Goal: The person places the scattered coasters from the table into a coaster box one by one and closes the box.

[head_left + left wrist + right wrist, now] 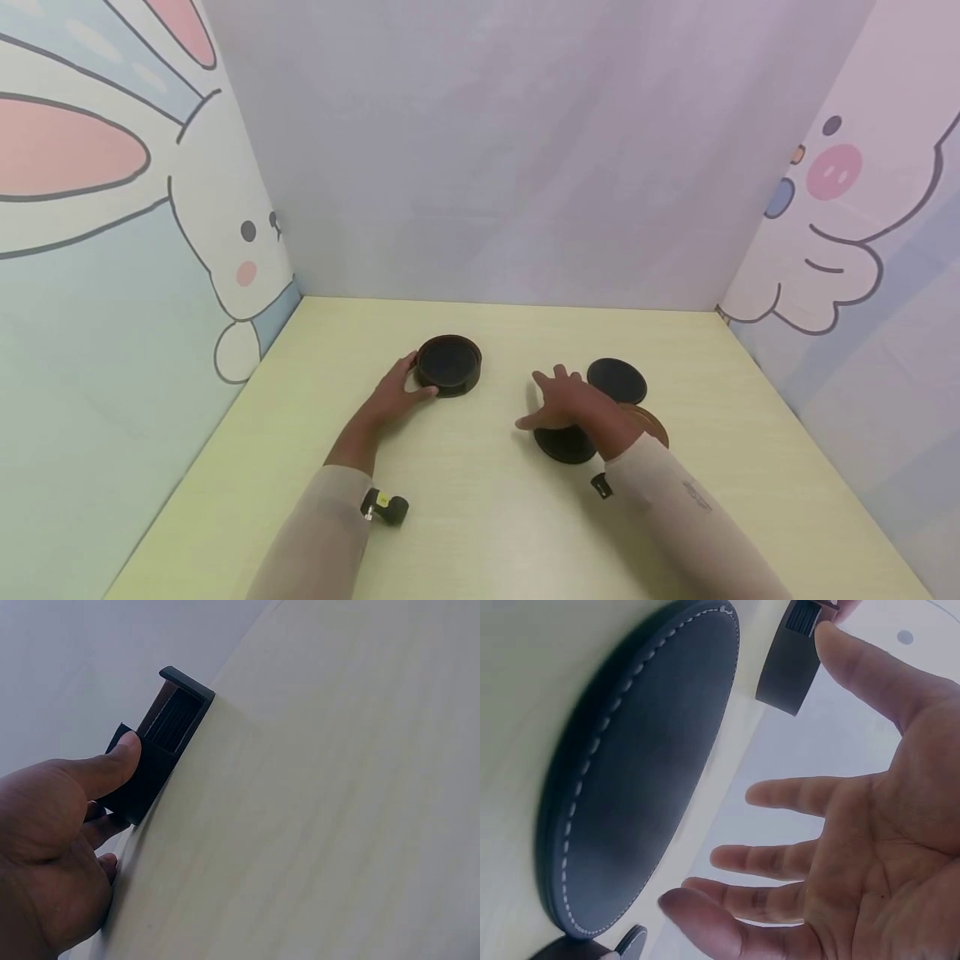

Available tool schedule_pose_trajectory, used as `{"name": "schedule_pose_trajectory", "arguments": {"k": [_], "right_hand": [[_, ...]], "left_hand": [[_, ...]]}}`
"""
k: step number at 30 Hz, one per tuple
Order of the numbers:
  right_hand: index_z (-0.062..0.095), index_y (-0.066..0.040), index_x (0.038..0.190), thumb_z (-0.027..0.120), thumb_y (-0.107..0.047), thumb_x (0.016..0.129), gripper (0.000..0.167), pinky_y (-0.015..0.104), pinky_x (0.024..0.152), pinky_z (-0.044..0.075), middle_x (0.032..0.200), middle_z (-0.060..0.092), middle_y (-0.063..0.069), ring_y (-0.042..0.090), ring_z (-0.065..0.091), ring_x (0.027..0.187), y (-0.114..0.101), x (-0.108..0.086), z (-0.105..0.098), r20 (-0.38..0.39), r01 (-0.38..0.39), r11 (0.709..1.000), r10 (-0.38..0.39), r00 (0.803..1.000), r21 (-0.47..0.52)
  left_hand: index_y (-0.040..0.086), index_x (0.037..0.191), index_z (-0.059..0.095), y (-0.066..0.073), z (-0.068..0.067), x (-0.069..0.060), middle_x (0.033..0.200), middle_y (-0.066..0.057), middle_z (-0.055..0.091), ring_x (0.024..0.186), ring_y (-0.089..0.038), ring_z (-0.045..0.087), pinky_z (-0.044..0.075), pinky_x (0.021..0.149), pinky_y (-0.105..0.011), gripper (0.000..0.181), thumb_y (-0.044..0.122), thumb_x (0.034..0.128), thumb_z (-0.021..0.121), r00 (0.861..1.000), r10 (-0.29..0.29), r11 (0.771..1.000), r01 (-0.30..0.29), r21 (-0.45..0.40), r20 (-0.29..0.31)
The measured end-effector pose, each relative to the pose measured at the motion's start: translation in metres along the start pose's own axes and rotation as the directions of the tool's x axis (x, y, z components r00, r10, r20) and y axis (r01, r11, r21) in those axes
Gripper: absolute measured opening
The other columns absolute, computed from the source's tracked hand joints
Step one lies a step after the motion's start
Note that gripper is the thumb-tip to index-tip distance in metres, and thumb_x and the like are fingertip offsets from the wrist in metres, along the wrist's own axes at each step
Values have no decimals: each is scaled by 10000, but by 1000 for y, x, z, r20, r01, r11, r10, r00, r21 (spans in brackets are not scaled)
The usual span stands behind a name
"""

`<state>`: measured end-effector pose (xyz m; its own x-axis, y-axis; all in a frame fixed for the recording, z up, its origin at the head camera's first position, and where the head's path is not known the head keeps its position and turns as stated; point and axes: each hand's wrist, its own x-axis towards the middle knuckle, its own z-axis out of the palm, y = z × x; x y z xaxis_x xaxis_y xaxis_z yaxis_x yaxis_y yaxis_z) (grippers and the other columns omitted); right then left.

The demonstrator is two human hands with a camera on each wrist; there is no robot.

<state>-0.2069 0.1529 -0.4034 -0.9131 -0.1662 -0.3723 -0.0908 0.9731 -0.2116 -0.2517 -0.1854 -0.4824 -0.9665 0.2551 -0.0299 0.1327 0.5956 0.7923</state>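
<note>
The round holder (450,363) sits flat on the bench (465,517), its open top facing up and the notch in its wall turned toward the person; being round, it has no long axis across, and it is wider than it is tall. It is black outside, with a brownish inner edge showing at the rim, and dark layers lie stacked behind the notch. The left hand (392,398) grips the holder's left side, thumb on the near wall and fingers around the far part. To the right of the holder and nearer the person, the right hand (558,403) hangs over a black coaster (566,448) with pale edge stitching, its fingers spread and holding nothing. Farther right of the holder lie a second black coaster (617,381) and a brown disc (654,425) partly hidden by the forearm. The bench is pale with faint wood grain. Behind the holder hangs plain pale cloth (480,150); the left wall carries a cartoon rabbit (217,200), the right wall a pink-nosed cartoon animal (862,192).
</note>
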Motion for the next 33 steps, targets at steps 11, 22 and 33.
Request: {"name": "schedule_pose_trajectory", "arguments": {"k": [11,22,33], "right_hand": [[328,-146,1728,800,-647,899,1077,752,1170,454,1770,250,298,577,342,1583,0,-12,6,20,3,1000,-2,1000,-13],[479,-80,1630,901,-560,834,1021,611,997,569,1529,479,283,467,536,1308,-2,-20,19,3,14,999,-14,1000,-52],[525,-83,1577,965,-457,799,969,621,955,581,1459,521,263,459,541,1263,1,-23,20,22,58,997,-56,998,-56]], "left_hand": [[21,1737,194,-2,0,0,1802,-240,252,1697,-455,178,156,1386,-635,968,393,1044,759,1000,-5,1000,5,0,-2],[43,1744,191,-1,1,1,1807,-227,248,1701,-450,173,148,1386,-642,981,415,1037,762,1000,-16,1000,16,-6,1],[39,1744,189,-1,0,0,1807,-233,243,1700,-454,166,151,1381,-649,981,417,1040,759,1000,-17,1000,17,-4,0]]}}
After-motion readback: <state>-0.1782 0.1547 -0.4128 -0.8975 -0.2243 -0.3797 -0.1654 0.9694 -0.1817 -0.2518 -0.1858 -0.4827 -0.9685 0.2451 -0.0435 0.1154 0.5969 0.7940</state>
